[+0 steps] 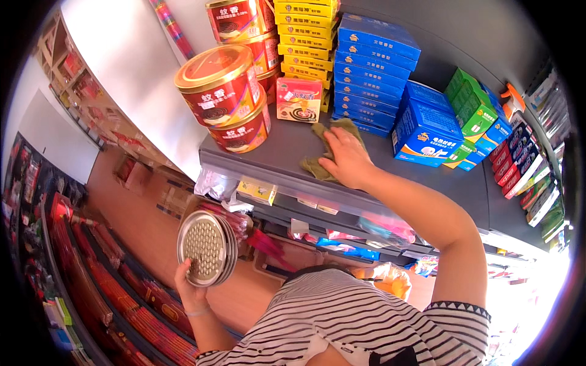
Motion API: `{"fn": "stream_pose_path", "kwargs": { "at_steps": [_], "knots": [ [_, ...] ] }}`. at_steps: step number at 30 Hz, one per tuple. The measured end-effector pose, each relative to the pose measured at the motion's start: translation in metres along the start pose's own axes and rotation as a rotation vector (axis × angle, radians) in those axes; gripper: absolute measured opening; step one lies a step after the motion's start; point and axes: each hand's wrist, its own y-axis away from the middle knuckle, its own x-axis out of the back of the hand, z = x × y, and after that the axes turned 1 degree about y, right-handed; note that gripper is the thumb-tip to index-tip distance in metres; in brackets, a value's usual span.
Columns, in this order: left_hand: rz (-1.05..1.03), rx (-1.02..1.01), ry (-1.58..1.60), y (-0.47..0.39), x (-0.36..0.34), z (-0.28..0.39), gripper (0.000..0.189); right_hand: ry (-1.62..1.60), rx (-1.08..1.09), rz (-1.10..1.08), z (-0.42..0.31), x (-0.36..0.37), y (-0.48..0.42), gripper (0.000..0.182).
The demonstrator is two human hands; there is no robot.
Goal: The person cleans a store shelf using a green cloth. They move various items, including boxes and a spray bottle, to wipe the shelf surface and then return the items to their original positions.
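My right hand (345, 158) presses a crumpled olive-green cloth (319, 167) onto the dark shelf top (293, 144), its fingers spread over the fabric. Beside the cloth stands a small pink and cream mosquito coil box (298, 100). Lower left, my left hand (190, 286) grips several stacked round metal tins or trays (202, 248) by their lower edge; the front one has a raised dotted pattern. Left of the cloth are red round mosquito coil tubs (217, 103) with gold rims, stacked. Behind it rise stacks of yellow boxes (306, 43) and blue boxes (373, 73).
Blue liquid-repellent boxes (428, 132), green boxes (471, 103) and an orange-headed spray bottle (512, 101) stand to the right, near toothpaste-like cartons (508, 160). A clear plastic strip (293, 179) edges the shelf, with stocked tiers below. Racks of red goods (132, 297) line the lower left.
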Motion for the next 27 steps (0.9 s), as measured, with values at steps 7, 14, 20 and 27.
{"fn": "stream_pose_path", "kwargs": {
  "at_steps": [7, 14, 20, 27],
  "knots": [
    [-0.203, 0.051, -0.145, -0.023, -0.013, 0.014, 0.055, -0.095, 0.316, -0.019, -0.007, -0.012, -0.029, 0.053],
    [-0.652, 0.016, -0.315, -0.070, -0.155, 0.001, 0.051, -0.331, 0.454, -0.188, 0.017, 0.005, 0.015, 0.045],
    [-0.757, 0.095, -0.497, -0.106, -0.255, -0.041, 0.053, -0.358, 0.306, -0.096, 0.064, 0.041, 0.092, 0.042],
    [-0.584, 0.132, -0.690, -0.143, -0.268, -0.075, 0.056, -0.342, 0.139, 0.032, 0.094, 0.077, 0.155, 0.039]
  ]
}}
